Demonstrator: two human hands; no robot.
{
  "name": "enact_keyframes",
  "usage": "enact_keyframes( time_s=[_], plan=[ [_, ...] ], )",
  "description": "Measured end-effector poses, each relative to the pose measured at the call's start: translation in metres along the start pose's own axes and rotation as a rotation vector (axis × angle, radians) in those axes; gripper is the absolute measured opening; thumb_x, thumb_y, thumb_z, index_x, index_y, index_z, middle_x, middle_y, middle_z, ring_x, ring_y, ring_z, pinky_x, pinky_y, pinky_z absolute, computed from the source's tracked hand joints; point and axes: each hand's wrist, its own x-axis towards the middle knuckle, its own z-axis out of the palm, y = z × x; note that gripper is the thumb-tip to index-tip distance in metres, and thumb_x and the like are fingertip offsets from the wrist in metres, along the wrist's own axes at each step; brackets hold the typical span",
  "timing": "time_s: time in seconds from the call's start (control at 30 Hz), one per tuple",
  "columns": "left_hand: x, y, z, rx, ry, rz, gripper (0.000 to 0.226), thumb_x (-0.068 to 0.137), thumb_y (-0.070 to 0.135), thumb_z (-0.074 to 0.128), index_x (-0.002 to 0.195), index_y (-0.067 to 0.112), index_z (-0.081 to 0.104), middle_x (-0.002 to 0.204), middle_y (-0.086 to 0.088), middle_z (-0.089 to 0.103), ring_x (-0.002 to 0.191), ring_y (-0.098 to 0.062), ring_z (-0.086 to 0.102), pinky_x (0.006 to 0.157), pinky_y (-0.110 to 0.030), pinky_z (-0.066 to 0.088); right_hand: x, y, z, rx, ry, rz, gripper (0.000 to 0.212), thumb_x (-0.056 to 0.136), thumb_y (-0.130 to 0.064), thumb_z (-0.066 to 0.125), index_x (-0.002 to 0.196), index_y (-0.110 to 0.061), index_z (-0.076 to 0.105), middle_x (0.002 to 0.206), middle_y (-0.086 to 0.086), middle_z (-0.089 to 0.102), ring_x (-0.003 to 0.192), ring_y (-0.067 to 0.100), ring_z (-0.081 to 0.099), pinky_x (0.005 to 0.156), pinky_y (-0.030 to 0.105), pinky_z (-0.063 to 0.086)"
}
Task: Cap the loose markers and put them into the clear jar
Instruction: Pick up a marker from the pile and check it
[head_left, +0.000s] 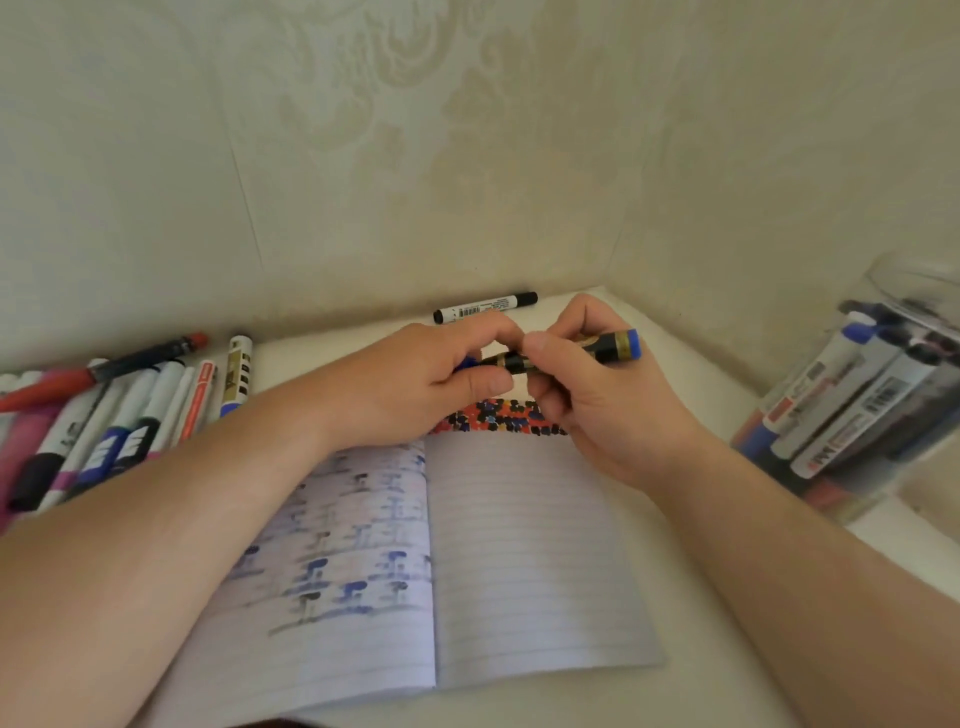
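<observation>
Your right hand (582, 395) and left hand (436, 379) both pinch one black-and-gold marker (571, 354) above the notebook (519, 545); your left fingers hide its tip end. The jar (857, 410), cut off at right, holds blurred markers.

Both hands, left (431, 379) and right (587, 384), meet with fingers curled, forearms converging.

An open lined notebook (519, 545) lies at lower centre of the white table (691, 395), coloured ink dots crowding its top edge; patterned cream wallpaper (415, 130) fills the upper frame.
</observation>
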Motion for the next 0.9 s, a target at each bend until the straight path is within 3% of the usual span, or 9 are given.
enact_keyframes(
  time_s=[0.1, 0.17, 0.27, 0.37, 0.5, 0.73, 0.83, 0.9],
  plan=[
    [-0.004, -0.006, -0.014, -0.007, -0.055, -0.112, 0.051, 0.084, 0.062, 0.071, 0.126, 0.058, 0.042, 0.089, 0.007, 0.059, 0.069, -0.005, 0.052, 0.069, -0.029, 0.046, 0.003, -0.005, -0.009, 0.089, 0.058, 0.031, 0.032, 0.103, -0.011, 0.059, 0.073, -0.022, 0.052, 0.063, 0.013, 0.044, 0.051, 0.019, 0.034, 0.043, 0.025, 0.021],
    [-0.008, -0.009, -0.022, 0.004, -0.180, -0.219, 0.065, 0.066, 0.066, 0.085, 0.118, 0.060, 0.046, 0.098, 0.010, 0.054, 0.078, -0.006, 0.052, 0.074, -0.027, 0.047, 0.006, -0.007, -0.018, 0.120, 0.125, 0.059, 0.019, 0.096, -0.019, 0.060, 0.077, -0.022, 0.055, 0.063, 0.011, 0.045, 0.051, 0.019, 0.033, 0.045, 0.027, 0.016],
    [-0.013, -0.007, -0.029, 0.116, -0.376, -0.316, 0.081, 0.040, 0.085, 0.082, 0.110, 0.063, 0.046, 0.112, 0.018, 0.049, 0.100, -0.005, 0.055, 0.090, -0.029, 0.048, 0.007, -0.007, -0.027, 0.064, 0.196, 0.071, 0.008, 0.084, -0.028, 0.060, 0.078, -0.023, 0.062, 0.064, 0.009, 0.049, 0.051, 0.020, 0.037, 0.047, 0.030, 0.015],
    [-0.017, 0.000, -0.030, 0.298, -0.469, -0.416, 0.090, 0.039, 0.088, 0.081, 0.112, 0.062, 0.036, 0.117, 0.022, 0.041, 0.110, -0.006, 0.052, 0.101, -0.036, 0.048, 0.007, -0.007, -0.029, 0.006, 0.229, 0.088, 0.013, 0.090, -0.026, 0.061, 0.079, -0.022, 0.063, 0.064, 0.008, 0.051, 0.051, 0.019, 0.039, 0.044, 0.026, 0.021],
    [-0.019, 0.010, -0.029, 0.394, -0.423, -0.497, 0.106, 0.035, 0.090, 0.080, 0.120, 0.056, 0.028, 0.113, 0.019, 0.035, 0.102, -0.007, 0.053, 0.095, -0.038, 0.050, 0.007, -0.011, -0.027, 0.006, 0.250, 0.088, 0.024, 0.102, -0.020, 0.057, 0.078, -0.020, 0.063, 0.065, 0.006, 0.053, 0.049, 0.016, 0.043, 0.042, 0.023, 0.027],
    [-0.018, 0.016, -0.021, 0.235, -0.371, -0.368, 0.096, 0.042, 0.074, 0.092, 0.116, 0.060, 0.032, 0.115, 0.023, 0.031, 0.101, -0.004, 0.052, 0.083, -0.031, 0.050, 0.005, -0.014, -0.024, 0.002, 0.249, 0.091, 0.022, 0.102, -0.018, 0.058, 0.081, -0.016, 0.063, 0.067, 0.005, 0.053, 0.052, 0.015, 0.047, 0.042, 0.022, 0.033],
    [-0.014, 0.015, -0.017, 0.164, -0.278, -0.299, 0.086, 0.051, 0.062, 0.096, 0.114, 0.059, 0.037, 0.120, 0.018, 0.033, 0.102, -0.003, 0.050, 0.079, -0.027, 0.046, 0.005, -0.016, -0.026, 0.016, 0.263, 0.077, 0.022, 0.102, -0.018, 0.059, 0.080, -0.017, 0.063, 0.068, 0.005, 0.053, 0.054, 0.016, 0.047, 0.044, 0.022, 0.032],
    [-0.009, 0.014, -0.010, 0.124, -0.172, -0.266, 0.080, 0.056, 0.056, 0.096, 0.114, 0.054, 0.042, 0.119, 0.016, 0.034, 0.103, -0.008, 0.052, 0.084, -0.030, 0.049, 0.005, -0.017, -0.028, 0.013, 0.265, 0.065, 0.023, 0.102, -0.019, 0.059, 0.079, -0.018, 0.063, 0.067, 0.005, 0.053, 0.055, 0.017, 0.046, 0.046, 0.025, 0.030]
  ],
)
